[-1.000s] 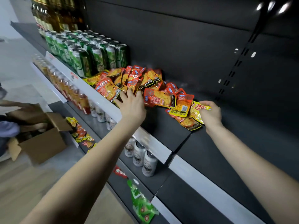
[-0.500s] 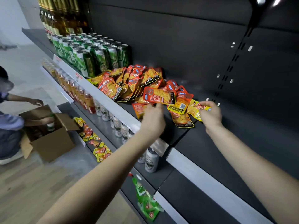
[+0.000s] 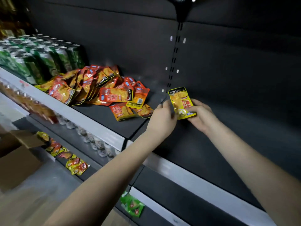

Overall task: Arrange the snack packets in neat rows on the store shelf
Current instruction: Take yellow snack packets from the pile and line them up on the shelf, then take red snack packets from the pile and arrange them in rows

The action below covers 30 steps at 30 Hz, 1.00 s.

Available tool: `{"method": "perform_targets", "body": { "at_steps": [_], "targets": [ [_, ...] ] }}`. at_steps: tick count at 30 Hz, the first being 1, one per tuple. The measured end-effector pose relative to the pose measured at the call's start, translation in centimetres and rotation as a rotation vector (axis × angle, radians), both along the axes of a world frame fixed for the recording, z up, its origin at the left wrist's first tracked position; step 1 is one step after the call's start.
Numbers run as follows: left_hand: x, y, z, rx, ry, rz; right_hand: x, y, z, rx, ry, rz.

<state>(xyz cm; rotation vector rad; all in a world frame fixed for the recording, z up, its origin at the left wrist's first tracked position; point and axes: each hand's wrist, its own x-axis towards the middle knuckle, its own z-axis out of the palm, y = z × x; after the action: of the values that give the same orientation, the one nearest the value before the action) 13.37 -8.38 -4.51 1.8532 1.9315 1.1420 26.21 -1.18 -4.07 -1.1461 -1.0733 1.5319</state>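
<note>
right grip (image 3: 202,117) and left grip (image 3: 162,116) tight on glossy yellow snack packet (image 3: 179,99), red print, black band

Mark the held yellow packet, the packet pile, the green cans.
yellow packet (image 3: 179,99), head view, upper front face.
packet pile (image 3: 116,95), head view, red-and-yellow packet on top.
green cans (image 3: 47,64), head view, a front can's side.

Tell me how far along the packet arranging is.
Barely started. No neat row shows yet: the pile lies jumbled beside the cans. In hand: the right hand grips one yellow packet, the left hand at its edge. Left: place it on the bare shelf, then sort the whole pile.
</note>
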Motion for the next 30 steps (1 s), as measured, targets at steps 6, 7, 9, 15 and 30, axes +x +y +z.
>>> {"method": "perform_targets", "body": {
  "at_steps": [6,7,9,15,30],
  "targets": [
    [8.0,0.8,2.4,-0.018,-0.508,0.001,8.8,-4.5,2.2,0.078,0.079,0.137],
    [9.5,1.0,2.9,0.012,-0.571,0.002,10.9,-5.0,2.6,0.114,0.061,0.078],
    [12.8,1.5,3.5,0.069,-0.635,-0.043,15.6,-6.0,3.3,0.181,0.046,-0.069],
    [25.5,-0.5,3.8,-0.128,-0.492,-0.578,29.5,-11.8,5.4,0.273,-0.170,-0.407],
    [50.1,-9.6,4.0,-0.374,-0.557,-1.090,50.1,-27.1,4.2,0.257,-0.477,-0.852]
  ]
}}
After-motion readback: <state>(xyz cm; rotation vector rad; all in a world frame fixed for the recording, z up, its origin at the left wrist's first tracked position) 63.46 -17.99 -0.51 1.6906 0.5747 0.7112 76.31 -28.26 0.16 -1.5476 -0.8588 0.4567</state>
